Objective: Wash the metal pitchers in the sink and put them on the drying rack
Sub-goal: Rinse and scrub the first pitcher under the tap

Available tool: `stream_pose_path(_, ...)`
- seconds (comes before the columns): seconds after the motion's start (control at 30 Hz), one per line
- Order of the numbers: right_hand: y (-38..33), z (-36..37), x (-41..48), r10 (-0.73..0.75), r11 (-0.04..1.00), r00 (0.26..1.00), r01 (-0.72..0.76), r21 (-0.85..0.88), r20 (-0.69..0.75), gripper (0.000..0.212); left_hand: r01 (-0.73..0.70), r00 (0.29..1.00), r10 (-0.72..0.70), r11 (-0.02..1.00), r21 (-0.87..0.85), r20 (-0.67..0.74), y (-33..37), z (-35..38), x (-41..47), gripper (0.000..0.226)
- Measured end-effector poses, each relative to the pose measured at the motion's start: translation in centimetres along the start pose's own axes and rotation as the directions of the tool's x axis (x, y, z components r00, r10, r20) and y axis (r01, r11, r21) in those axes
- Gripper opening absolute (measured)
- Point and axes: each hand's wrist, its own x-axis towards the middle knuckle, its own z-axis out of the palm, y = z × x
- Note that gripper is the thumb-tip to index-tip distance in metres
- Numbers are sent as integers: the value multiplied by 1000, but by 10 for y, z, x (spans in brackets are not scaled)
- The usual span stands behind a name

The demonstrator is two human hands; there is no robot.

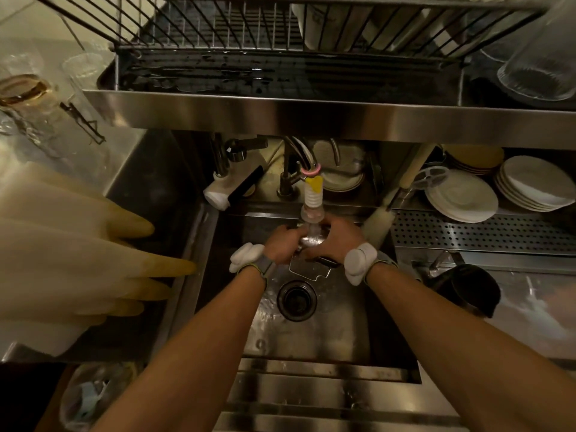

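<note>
Left hand (282, 244) and right hand (339, 236) curled round metal pitcher (311, 241) — under the faucet (312, 199), above the sink (330, 332)

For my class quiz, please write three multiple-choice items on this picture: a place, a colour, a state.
1. Where is the metal pitcher?
A. on the drying rack
B. under the faucet nozzle, over the sink
C. beside the plates

2. What colour is the clip above the faucet nozzle?
A. yellow
B. blue
C. green

3. What do the left hand and right hand do?
A. both grip the metal pitcher
B. both hang idle
C. both hold plates

B: it sits below the nozzle. A: the clip is yellow. A: both hands close round it.
</note>
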Motion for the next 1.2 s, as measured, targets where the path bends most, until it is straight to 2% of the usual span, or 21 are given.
stream_pose_path(0.13,7,-7,-3,29,990,999,-27,138,-16,108,35,999,-37,999,-37,-38,-5,-6,3,40)
stream_pose_path(0.23,18,-8,-4,116,983,993,-120,143,30,117,72,995,-74,997,-41,-64,-11,-13,3,39)
stream_pose_path(0.37,23,-3,-5,132,975,984,-150,166,116,105,101,992,-109,989,-108,-67,-16,-17,-1,36)
stream_pose_path(0.47,21,-1,-3,132,973,986,-148,179,97,97,112,991,-123,979,-173,-59,-19,-17,-3,33)
stream_pose_path(0.57,18,0,-1,127,968,988,-144,206,92,97,120,989,-137,967,-224,-61,-20,-17,-6,33)
stream_pose_path(0.73,12,-2,-2,65,975,995,-79,206,73,80,95,992,-110,970,-222,-60,-16,-15,-10,29)
stream_pose_path(0.87,12,-3,-5,61,975,995,-77,210,78,112,38,996,-53,977,-208,-71,-10,-9,-11,19)
stream_pose_path(1.0,18,-8,-6,92,975,994,-101,198,53,102,44,999,-46,983,-179,-7,-9,-6,-14,31)
stream_pose_path(1.1,25,-7,-9,121,974,991,-130,185,61,100,17,1000,-21,979,-204,-20,-4,-11,-17,41)
stream_pose_path(1.2,30,4,-13,142,981,986,-152,121,93,100,-47,997,31,967,-249,-68,4,-15,-23,37)
